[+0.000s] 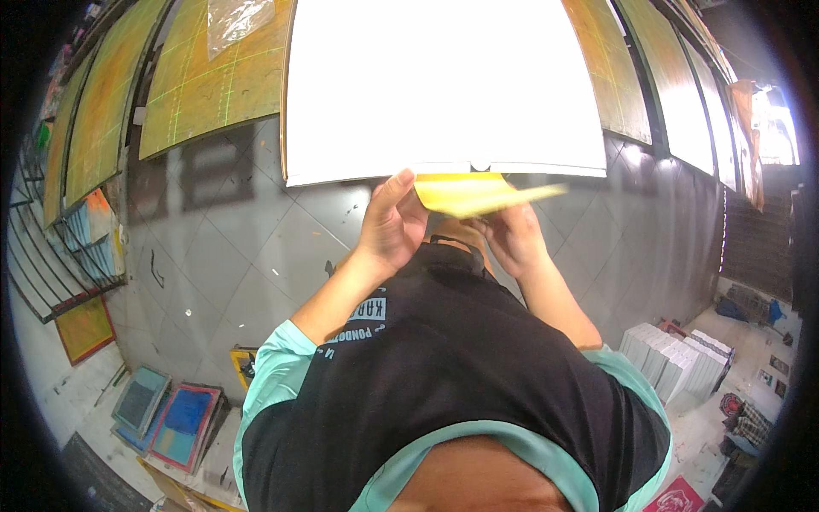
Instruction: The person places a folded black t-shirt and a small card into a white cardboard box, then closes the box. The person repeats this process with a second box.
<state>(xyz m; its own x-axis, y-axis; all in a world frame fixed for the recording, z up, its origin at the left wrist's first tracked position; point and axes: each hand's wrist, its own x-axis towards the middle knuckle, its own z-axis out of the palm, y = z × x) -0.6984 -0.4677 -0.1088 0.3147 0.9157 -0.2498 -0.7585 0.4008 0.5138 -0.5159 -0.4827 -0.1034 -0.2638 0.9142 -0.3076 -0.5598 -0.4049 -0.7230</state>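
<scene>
A thin, bright yellow sheet [465,193], folded or bent and partly blurred, is between my hands just below the near edge of a large white panel [444,85]. My left hand [396,224] grips the sheet's left end, thumb up near the panel's edge and fingers partly behind the yellow. Under the right part of the sheet, my right hand [514,237] holds it with bent fingers, some of them hidden. The white panel is overexposed, and a small half-round notch shows at its near edge.
Yellowish, grid-marked boards [213,85] stand on both sides of the panel, with clear plastic film [239,21] on one. Framed screens [183,427] lean at lower left near a black metal rack [51,256]. White stacked blocks [674,363] sit on the floor at right.
</scene>
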